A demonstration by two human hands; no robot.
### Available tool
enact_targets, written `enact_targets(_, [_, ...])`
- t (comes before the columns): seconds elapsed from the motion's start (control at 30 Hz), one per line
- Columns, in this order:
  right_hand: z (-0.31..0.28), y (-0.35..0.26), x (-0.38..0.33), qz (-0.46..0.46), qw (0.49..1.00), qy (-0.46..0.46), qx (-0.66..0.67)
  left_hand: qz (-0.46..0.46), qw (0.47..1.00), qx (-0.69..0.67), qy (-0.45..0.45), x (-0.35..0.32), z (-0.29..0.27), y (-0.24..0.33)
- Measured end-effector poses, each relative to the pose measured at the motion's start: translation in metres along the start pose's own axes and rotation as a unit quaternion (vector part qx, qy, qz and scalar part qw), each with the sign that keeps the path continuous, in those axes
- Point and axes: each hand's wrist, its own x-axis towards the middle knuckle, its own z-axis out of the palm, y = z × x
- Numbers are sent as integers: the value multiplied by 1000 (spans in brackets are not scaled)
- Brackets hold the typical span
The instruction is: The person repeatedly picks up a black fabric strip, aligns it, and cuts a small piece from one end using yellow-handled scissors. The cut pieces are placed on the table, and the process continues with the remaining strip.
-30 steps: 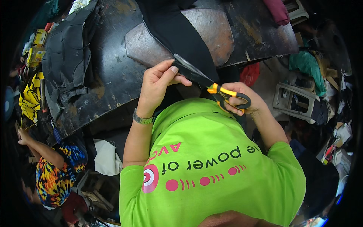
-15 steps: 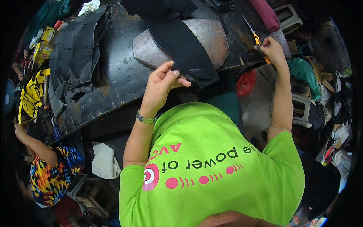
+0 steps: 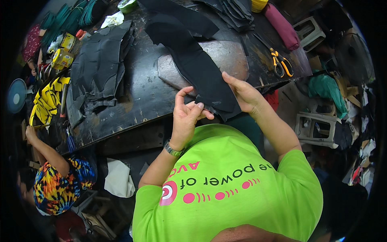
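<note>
A long strip of black fabric stretches from the far side of the table toward me, its near end hanging at the front edge. My left hand pinches the left corner of that end between thumb and fingers. At the strip's right edge, my right hand holds it with the thumb along the top; its other fingers are hidden beneath. Under the strip is a worn brownish slab. Scissors with orange and black handles lie on the table to the right, apart from both hands.
A stack of black cut pieces sits on the dark table at left, with more black pieces at the back. A maroon roll lies back right. Another person reaches toward yellow pieces at far left.
My right hand has let go of the scissors, leaving them on the table, and come left onto the fabric's edge. My left hand keeps its pinch. The view has shifted slightly.
</note>
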Motion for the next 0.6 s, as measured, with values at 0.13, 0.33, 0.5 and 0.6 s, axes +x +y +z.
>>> enact_targets(0.13, [10, 10, 4, 16, 986, -124, 106, -13, 999, 39, -33, -4, -5, 1])
enact_targets(0.33, [10, 8, 3, 87, 978, -143, 124, 43, 968, 214, -126, -4, -3, 9])
enact_targets(0.5, [-12, -45, -27, 47, 997, -62, 5, 33, 868, 457, -191, 1, -23, 53])
enact_targets(0.6, [-26, -66, -51, 51, 991, -44, -116, 111, 849, 515, -23, 15, -33, 73])
